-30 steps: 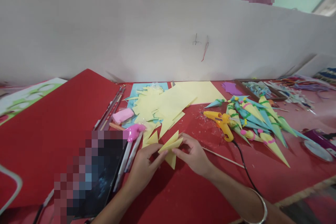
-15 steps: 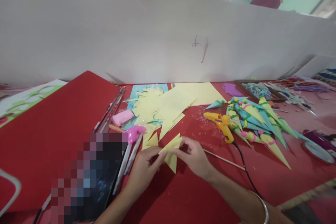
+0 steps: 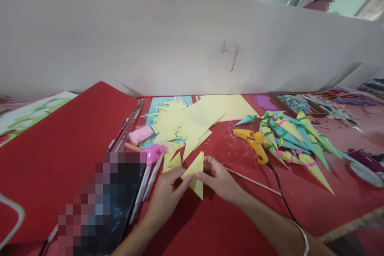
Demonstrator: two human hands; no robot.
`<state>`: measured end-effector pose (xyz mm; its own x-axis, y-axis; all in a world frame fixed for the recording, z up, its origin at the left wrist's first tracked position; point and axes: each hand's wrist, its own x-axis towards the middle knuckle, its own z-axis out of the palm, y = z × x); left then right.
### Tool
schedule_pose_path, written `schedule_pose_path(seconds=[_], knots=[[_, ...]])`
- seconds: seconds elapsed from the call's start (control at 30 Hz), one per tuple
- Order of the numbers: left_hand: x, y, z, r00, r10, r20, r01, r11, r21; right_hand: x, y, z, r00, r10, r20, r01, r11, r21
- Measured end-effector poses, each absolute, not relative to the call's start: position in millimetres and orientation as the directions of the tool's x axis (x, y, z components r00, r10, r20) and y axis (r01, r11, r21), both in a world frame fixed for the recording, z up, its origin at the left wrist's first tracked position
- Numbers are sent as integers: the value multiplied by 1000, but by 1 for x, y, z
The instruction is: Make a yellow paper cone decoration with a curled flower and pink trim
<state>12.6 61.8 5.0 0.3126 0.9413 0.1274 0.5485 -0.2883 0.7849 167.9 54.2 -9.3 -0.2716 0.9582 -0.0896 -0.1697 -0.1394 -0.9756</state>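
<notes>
Between both hands is a folded piece of yellow paper [image 3: 195, 167], with pointed corners above and below the fingers. My left hand [image 3: 172, 186] pinches its left side, thumb on the near face. From the right, my right hand [image 3: 220, 180] grips the other edge, its thumb also on the front and its fingers partly hidden behind. Just beyond my left hand lies a small yellow paper triangle [image 3: 175, 161]. Farther back, a heap of cut yellow paper pieces [image 3: 171, 120] rests on blue sheets [image 3: 150, 108].
Right of my hands lie a yellow glue gun [image 3: 253, 142] with a black cord, a thin wooden stick [image 3: 255, 181] and a pile of yellow and blue paper cones [image 3: 294, 136]. To the left are a dark-screened device [image 3: 120, 200], pink clay [image 3: 153, 153] and a red board [image 3: 69, 148].
The folded yellow paper has turned so that its broad face shows more toward me. Both hands have stayed almost in place. A person in the background has shifted right.
</notes>
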Motion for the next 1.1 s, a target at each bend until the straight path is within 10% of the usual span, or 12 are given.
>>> schedule_pose_path(seconds=[1.1], knots=[[10,60,5,408,904,-129,392,-46,919,177,55,-2,-244,968,61,301,135,-944]])
